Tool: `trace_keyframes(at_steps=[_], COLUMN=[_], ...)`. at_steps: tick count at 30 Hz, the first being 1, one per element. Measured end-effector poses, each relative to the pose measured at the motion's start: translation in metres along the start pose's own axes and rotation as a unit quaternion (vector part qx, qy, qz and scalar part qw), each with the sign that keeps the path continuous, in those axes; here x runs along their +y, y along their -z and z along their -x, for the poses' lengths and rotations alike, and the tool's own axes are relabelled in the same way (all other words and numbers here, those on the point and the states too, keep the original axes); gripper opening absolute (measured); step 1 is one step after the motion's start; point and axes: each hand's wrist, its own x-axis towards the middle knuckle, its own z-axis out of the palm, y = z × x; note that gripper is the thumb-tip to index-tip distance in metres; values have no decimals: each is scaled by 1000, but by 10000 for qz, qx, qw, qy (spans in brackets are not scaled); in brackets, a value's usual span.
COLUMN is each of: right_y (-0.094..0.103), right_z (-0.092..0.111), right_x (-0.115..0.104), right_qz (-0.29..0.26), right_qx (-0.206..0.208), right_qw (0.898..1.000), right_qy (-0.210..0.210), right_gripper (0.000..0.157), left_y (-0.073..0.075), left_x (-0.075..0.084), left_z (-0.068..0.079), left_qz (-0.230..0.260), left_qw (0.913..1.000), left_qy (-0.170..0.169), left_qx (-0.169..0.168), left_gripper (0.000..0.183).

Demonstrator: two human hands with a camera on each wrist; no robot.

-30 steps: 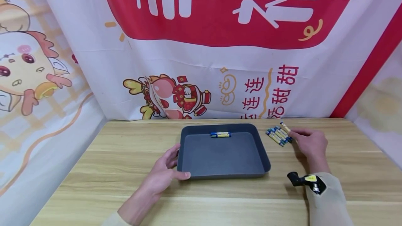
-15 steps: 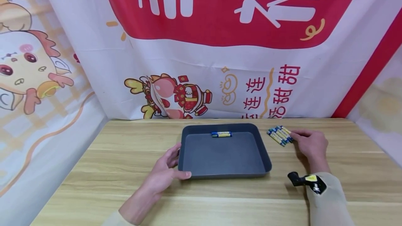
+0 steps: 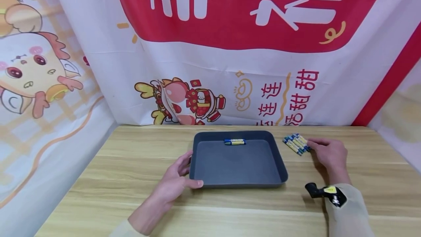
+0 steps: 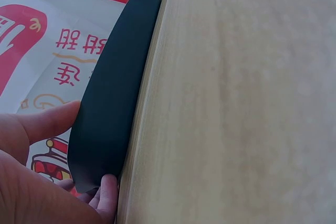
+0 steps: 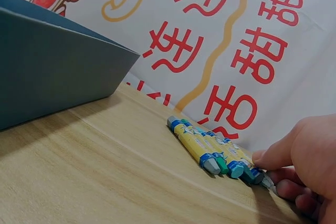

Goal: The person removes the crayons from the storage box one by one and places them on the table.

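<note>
A dark grey rectangular tray (image 3: 238, 164) stands on the table; two blue-and-yellow crayons (image 3: 235, 142) lie inside by its far wall. At its near left corner my left hand (image 3: 172, 182) grips it, thumb over the rim and fingers against the outer side. In the left wrist view the thumb and fingers hold the tray's wall (image 4: 110, 93). Right of the tray, several crayons (image 5: 210, 148) lie side by side in a slanted row. My right hand (image 3: 330, 154) pinches the rightmost crayon of that row; in the right wrist view, the fingers (image 5: 283, 156) partly hide it.
The wooden table (image 3: 236, 211) ends at the back against a white cloth (image 3: 210, 61) with red print. A patterned cloth (image 3: 42, 83) hangs on the left. On the right sleeve sits a black wrist camera mount (image 3: 327, 193).
The crayon in my right hand, raised and tilted a second ago, has come down beside the others in the row. My left hand stays on the tray corner. The head view shifts slightly.
</note>
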Motion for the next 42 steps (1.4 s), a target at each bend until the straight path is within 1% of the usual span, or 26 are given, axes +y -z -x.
trace_keyframes(at_steps=[4,7,12,16,18,25,29,32,36,42], right_y=[1,2,5,6,5,-5,-14,-21,-29,-42], right_z=[1,1,5,11,15,32,41,47,54,62], right_x=[-1,-3,-12,-25,-33,-60,-71,-78,-86,-95], right_qz=[-142,-236,-461,-668,-716,-674,-646,-624,-695,-746], right_qx=[0,0,-1,-43,-48,36,54,20,-100,-429], right_qw=[9999,9997,9987,9970,9958,9892,9831,9792,9772,9747], right_qy=[-53,-6,215,390,561,1301,1713,1931,2004,2063], right_gripper=[51,53,57,59,58,55,49,46,43,38], left_y=[-1,-1,-1,-1,0,0,-1,-1,-2,-1], left_x=[1,1,1,0,-1,-1,0,0,0,0], left_z=[0,1,1,0,0,-2,-3,-3,-3,-2], left_qz=[-28,-17,13,26,23,-33,-40,-26,-11,-35], left_qw=[10000,10000,10000,10000,10000,10000,9999,9999,9999,10000], left_qy=[22,22,-8,-21,-11,86,107,119,108,82], left_qx=[9,5,-15,-33,-33,16,27,28,8,-1], left_gripper=[106,107,107,107,108,107,106,106,107,108])
